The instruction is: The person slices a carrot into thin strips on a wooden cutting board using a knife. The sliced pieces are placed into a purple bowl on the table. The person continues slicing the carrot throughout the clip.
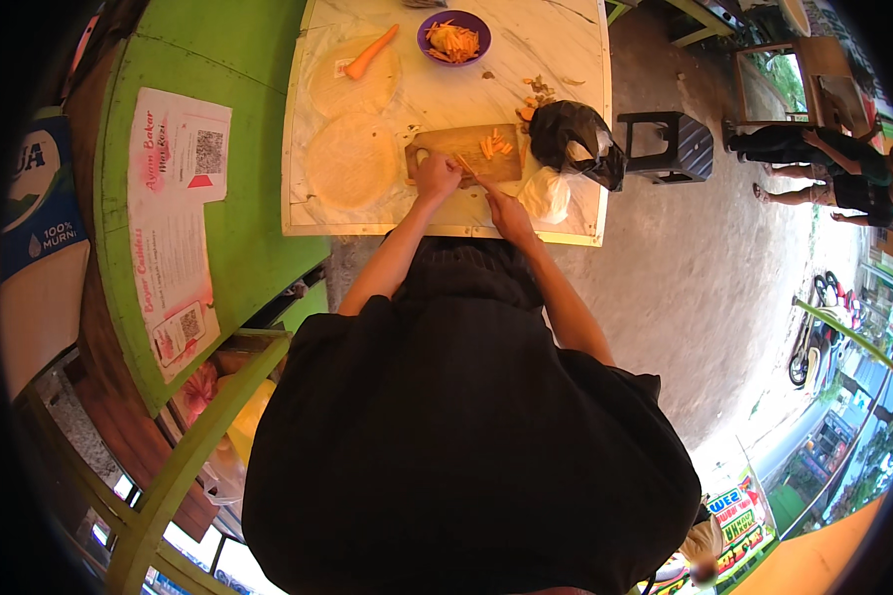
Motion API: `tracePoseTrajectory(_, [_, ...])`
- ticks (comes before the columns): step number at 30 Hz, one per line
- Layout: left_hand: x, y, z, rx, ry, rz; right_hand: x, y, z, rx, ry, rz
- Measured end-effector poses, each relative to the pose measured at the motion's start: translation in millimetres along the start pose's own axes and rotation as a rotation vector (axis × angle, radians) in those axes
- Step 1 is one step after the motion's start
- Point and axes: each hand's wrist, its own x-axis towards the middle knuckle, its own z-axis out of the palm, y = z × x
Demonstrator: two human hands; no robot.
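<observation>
A small wooden cutting board (471, 142) lies on the white marble-patterned table (551, 59). My left hand (437, 178) presses down on the board's near left part, apparently on a piece of carrot. My right hand (506, 210) grips a knife (471, 171) whose blade points across the board toward my left hand. Several cut carrot sticks (496, 146) lie at the board's right end. A whole carrot (370, 53) rests on a round flat wrapper farther back. A purple bowl (453, 40) holds carrot strips.
Two round pale wrappers (352, 159) lie left of the board. A black plastic bag (571, 139) and a white bag (546, 195) sit at the table's right edge, with carrot peelings (538, 94) behind. A green counter (238, 59) carries a printed sheet. A black stool (670, 144) and a crouching person (824, 164) are at the right.
</observation>
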Motion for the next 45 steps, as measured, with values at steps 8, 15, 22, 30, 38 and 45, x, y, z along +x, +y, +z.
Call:
tracePoseTrajectory(8, [-7.2, -4.8, -11.9, -0.133, 0.112, 0.210, -13.6, -23.0, -22.3, 0.152, 0.010, 0.072])
tracePoseTrajectory(15, [10.5, -6.0, -26.7, -0.008, 0.052, 0.645, -20.2, -28.4, -25.1, 0.188, -0.008, 0.177])
tracePoseTrajectory(22, [11.2, -9.1, -28.0, 0.045, 0.022, 0.686, -22.7, -20.9, -20.2, 0.206, 0.049, 0.162])
tracePoseTrajectory(30, [8.8, -5.3, -24.4, 0.030, 0.059, 0.642, -19.1, -14.6, -16.9, 0.212, 0.057, 0.151])
tracePoseTrajectory(38, [-2.4, 9.0, -0.4, -0.193, 0.170, 0.362, -13.3, -15.2, -5.6, 0.236, 0.052, 0.080])
tracePoseTrajectory(45, [-4.3, 7.2, 0.8, -0.263, 0.172, 0.337, -14.3, -9.9, -1.0, 0.170, 0.000, 0.108])
